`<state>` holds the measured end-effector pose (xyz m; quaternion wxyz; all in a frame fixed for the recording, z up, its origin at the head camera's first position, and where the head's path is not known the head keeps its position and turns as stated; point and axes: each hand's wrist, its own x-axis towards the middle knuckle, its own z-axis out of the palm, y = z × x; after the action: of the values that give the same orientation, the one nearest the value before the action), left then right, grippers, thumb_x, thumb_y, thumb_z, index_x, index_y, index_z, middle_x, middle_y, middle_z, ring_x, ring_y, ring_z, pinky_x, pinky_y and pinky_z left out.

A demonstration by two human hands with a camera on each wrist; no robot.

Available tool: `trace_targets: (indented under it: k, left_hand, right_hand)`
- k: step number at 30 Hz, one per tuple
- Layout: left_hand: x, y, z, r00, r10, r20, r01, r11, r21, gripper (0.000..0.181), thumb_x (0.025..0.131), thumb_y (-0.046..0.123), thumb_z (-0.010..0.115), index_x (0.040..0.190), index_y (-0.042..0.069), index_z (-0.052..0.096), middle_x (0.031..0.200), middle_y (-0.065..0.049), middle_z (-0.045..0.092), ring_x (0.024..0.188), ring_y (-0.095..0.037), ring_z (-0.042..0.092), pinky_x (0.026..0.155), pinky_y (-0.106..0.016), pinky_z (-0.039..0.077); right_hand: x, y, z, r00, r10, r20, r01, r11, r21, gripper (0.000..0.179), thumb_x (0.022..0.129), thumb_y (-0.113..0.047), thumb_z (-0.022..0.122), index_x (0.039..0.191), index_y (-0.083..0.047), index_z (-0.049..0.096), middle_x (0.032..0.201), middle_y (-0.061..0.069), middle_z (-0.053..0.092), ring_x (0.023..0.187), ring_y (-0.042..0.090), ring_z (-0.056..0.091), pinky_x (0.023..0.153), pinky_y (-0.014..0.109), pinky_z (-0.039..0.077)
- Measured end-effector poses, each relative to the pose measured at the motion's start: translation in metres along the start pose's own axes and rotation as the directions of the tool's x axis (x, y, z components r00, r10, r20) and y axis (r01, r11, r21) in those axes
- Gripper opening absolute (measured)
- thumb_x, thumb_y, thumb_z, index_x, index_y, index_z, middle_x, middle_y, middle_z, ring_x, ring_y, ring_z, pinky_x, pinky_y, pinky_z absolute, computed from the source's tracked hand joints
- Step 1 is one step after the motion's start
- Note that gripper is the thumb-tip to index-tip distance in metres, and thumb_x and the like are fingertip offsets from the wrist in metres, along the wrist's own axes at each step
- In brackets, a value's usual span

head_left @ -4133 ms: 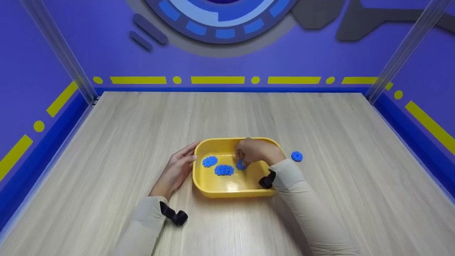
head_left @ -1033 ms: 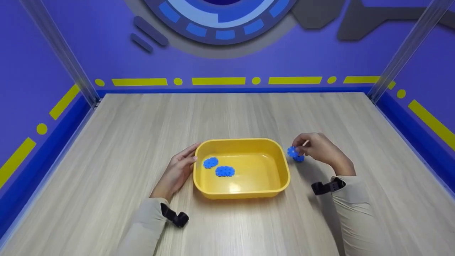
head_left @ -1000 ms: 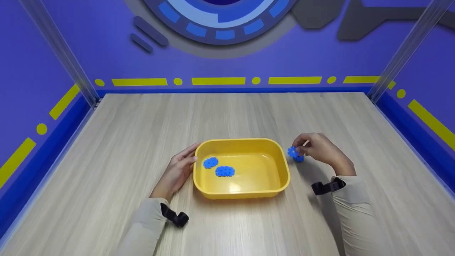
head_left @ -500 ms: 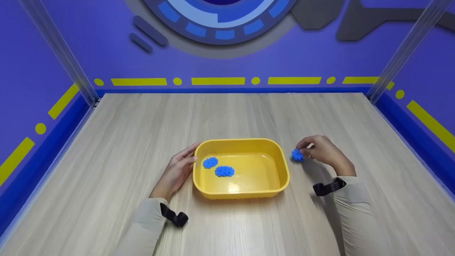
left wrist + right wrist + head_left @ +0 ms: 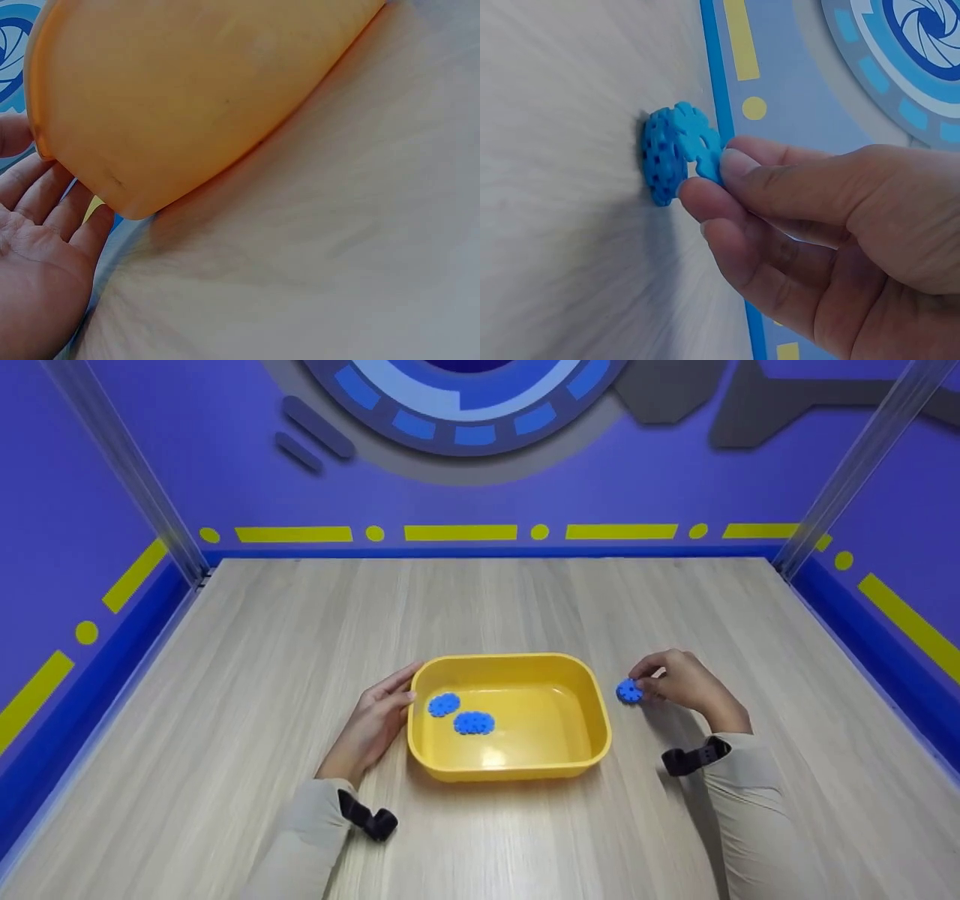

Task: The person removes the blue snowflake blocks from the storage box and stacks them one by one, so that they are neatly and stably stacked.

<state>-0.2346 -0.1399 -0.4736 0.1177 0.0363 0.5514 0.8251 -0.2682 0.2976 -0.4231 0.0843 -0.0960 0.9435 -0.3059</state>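
Beside the yellow tub (image 5: 510,770), my right hand (image 5: 686,682) pinches a blue notched snowflake disc (image 5: 697,139) between thumb and fingers. In the right wrist view this disc leans against a short stack of the same blue discs (image 5: 660,161) on the table; from the head view they overlap as one round shape. My left hand (image 5: 371,724) rests along the tub's left side, its fingers extended against the outer wall and its thumb at the rim. Inside the tub lie one small group of blue discs (image 5: 444,705) at the left and another blue disc group (image 5: 474,723) nearer the middle.
A pale wood-grain table (image 5: 480,607) carries everything. Blue-purple panels (image 5: 480,499) with yellow markings stand behind it and at both sides. A black wrist camera (image 5: 379,823) sits on the left cuff, another black wrist camera (image 5: 682,761) on the right.
My right hand took a disc out of the tub and carried it right to the stack on the table. Over the last second the disc has lowered onto the stack. The left hand stays put.
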Motion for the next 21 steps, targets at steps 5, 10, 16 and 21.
trace_targets:
  k: [5,10,16,21]
  left_hand:
    - [-0.0002,0.0002,-0.0002,1.000,0.018,0.024,-0.018,1.000,0.005,0.057,0.091,-0.002,0.050,0.146,0.000,0.036,0.154,-0.014,0.035,0.139,-0.021,0.038,0.111,-0.033,0.038]
    - [-0.0005,0.0001,-0.0008,0.999,0.019,0.033,-0.019,1.000,0.016,0.057,0.092,-0.002,0.050,0.147,0.000,0.035,0.154,-0.014,0.034,0.138,-0.021,0.039,0.112,-0.033,0.037]
    - [-0.0007,-0.0002,-0.0003,1.000,0.017,0.018,-0.017,1.000,0.011,0.057,0.091,-0.002,0.050,0.146,-0.001,0.036,0.154,-0.014,0.035,0.136,-0.018,0.041,0.111,-0.032,0.038]
    - [-0.0002,-0.0008,0.0001,1.000,0.018,0.011,-0.019,1.000,0.002,0.057,0.091,-0.003,0.050,0.146,-0.002,0.036,0.153,-0.015,0.035,0.135,-0.017,0.042,0.110,-0.031,0.039]
  right_hand:
    - [0.0000,0.0014,0.0001,1.000,0.025,0.017,-0.026,0.999,0.028,0.015,0.089,0.000,0.061,0.100,0.003,0.070,0.095,0.017,0.069,0.072,0.016,0.065,0.066,0.030,0.059]
    - [-0.0003,0.0024,-0.0005,0.999,0.031,0.021,-0.032,0.999,0.030,0.014,0.089,-0.001,0.061,0.100,0.003,0.070,0.094,0.016,0.069,0.069,0.015,0.063,0.064,0.028,0.058]
    - [-0.0009,0.0042,-0.0006,1.000,0.002,0.012,-0.003,0.999,0.034,0.015,0.089,-0.001,0.062,0.101,0.004,0.070,0.094,0.018,0.069,0.069,0.015,0.064,0.064,0.027,0.058]
    - [-0.0013,0.0040,-0.0013,1.000,0.007,0.010,-0.007,0.999,0.036,0.017,0.090,-0.003,0.062,0.102,0.005,0.069,0.095,0.018,0.069,0.071,0.016,0.065,0.065,0.029,0.058]
